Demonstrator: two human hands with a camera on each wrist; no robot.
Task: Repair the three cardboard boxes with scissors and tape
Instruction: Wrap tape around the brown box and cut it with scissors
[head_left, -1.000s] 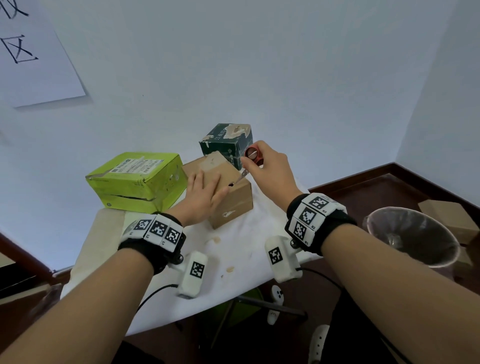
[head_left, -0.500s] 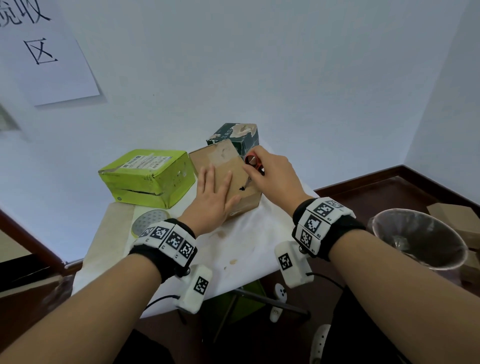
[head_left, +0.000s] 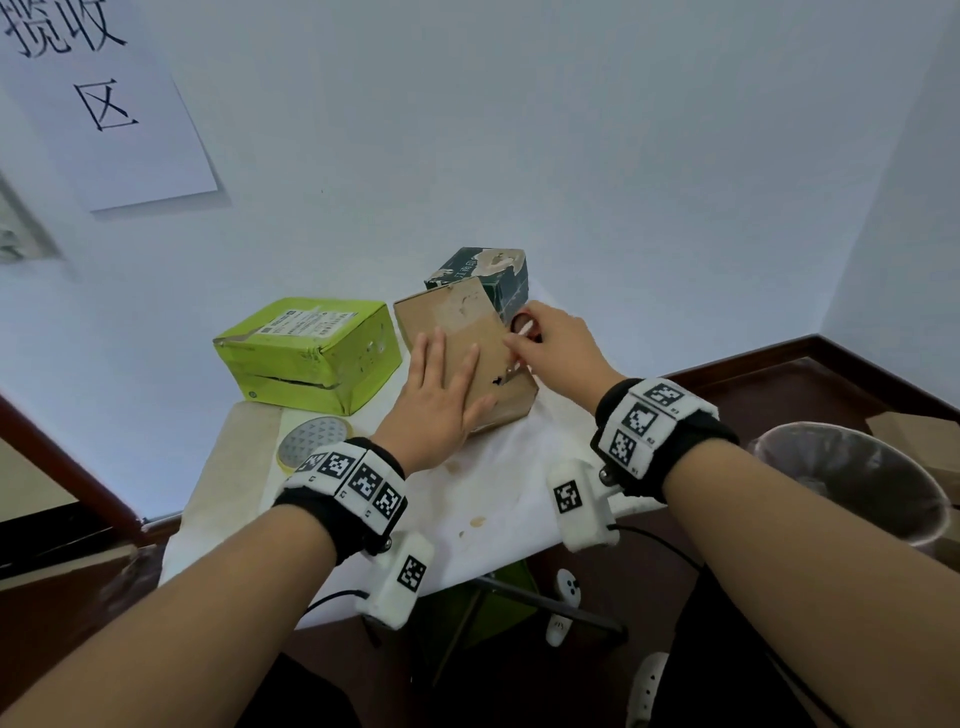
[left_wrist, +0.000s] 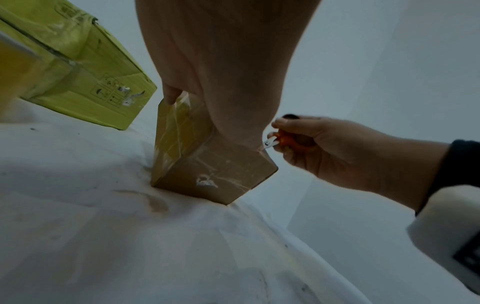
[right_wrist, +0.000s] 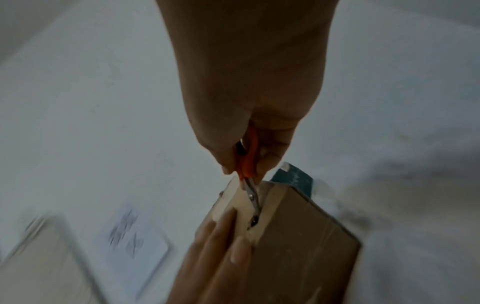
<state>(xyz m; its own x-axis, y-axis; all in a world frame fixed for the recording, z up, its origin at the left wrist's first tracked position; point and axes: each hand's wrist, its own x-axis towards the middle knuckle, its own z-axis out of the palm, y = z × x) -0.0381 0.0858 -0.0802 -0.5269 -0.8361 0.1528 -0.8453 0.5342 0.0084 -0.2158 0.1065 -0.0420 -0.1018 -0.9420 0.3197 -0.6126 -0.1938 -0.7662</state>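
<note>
A brown cardboard box (head_left: 457, 322) stands on the white-covered table (head_left: 498, 499), between a lime-green box (head_left: 311, 353) and a dark green box (head_left: 493, 275). My left hand (head_left: 441, 395) lies flat on the brown box's top, fingers straight. My right hand (head_left: 550, 348) grips small orange-handled scissors (right_wrist: 248, 162), and the blades (right_wrist: 253, 197) point down onto the box top beside a dark hole (head_left: 497, 380). In the left wrist view the brown box (left_wrist: 213, 168) shows clear tape on its side, and the right hand (left_wrist: 324, 148) holds the scissors (left_wrist: 283, 139) at its top edge.
A roll of tape (head_left: 311, 441) lies on the table left of my left wrist, in front of the lime-green box. A bin lined with a plastic bag (head_left: 852, 478) stands on the floor at the right. Brown cartons (head_left: 919, 436) sit behind it. A paper sign (head_left: 104, 104) hangs on the wall.
My right hand has brought the scissors down from beside the dark green box onto the brown box's top. The left hand has stayed flat on that box. The camera has tilted downward.
</note>
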